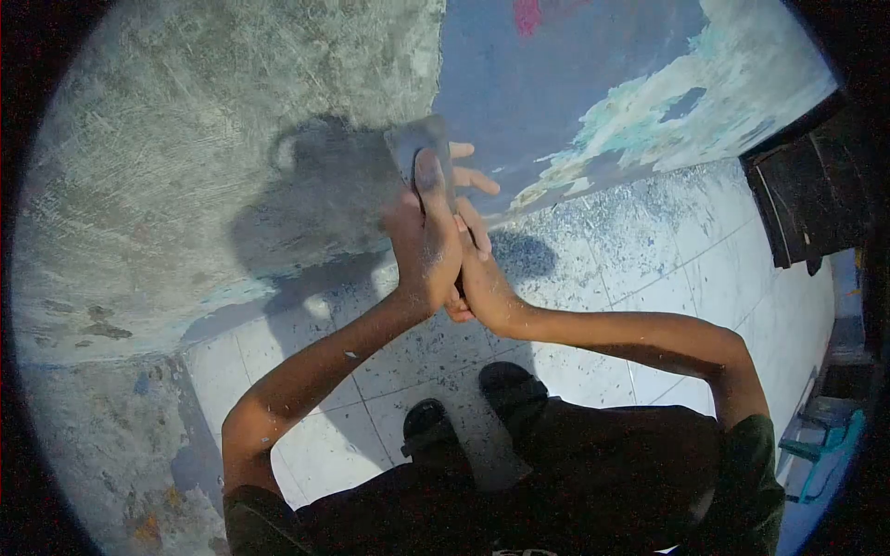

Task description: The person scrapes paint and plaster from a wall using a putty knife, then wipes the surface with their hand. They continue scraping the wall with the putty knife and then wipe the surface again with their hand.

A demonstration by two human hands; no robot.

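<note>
A flat grey scraper-like tool stands upright against the wall, near the line between bare grey plaster and blue paint. My left hand grips it, the thumb lying along its face. Behind the tool and against my left hand is my right hand; its fingers are spread and show past the tool's right edge. Whether the right palm also bears on the tool is hidden. Pale dust covers the left thumb and wrist.
Paint flakes are scattered over the white tiled floor. My dark shoes are below the hands. Dark furniture stands at the right, with a teal object at the lower right. Another plaster wall is at lower left.
</note>
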